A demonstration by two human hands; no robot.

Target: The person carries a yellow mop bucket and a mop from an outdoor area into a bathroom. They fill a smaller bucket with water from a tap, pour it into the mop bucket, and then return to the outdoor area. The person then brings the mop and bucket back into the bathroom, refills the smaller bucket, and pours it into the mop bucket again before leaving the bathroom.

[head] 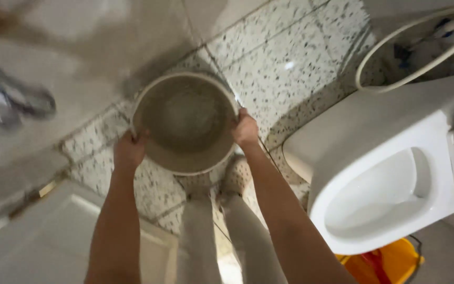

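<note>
A round grey-beige bucket (187,118) is held out in front of me over the speckled tile floor, its open top facing the camera. My left hand (129,149) grips its rim on the left side. On the right side of the rim my right hand (245,129) is closed around the edge. Both forearms stretch up from the bottom of the view. The bucket's inside looks wet or murky; I cannot tell how full it is. My legs and feet (227,184) stand just below the bucket.
A white toilet (390,179) with an open bowl stands at the right. A white hose (411,47) loops behind it. A yellow mop bucket (390,263) shows at the bottom right. A metal tap (6,102), blurred, sits at the left. A pale door or panel (53,242) lies at the lower left.
</note>
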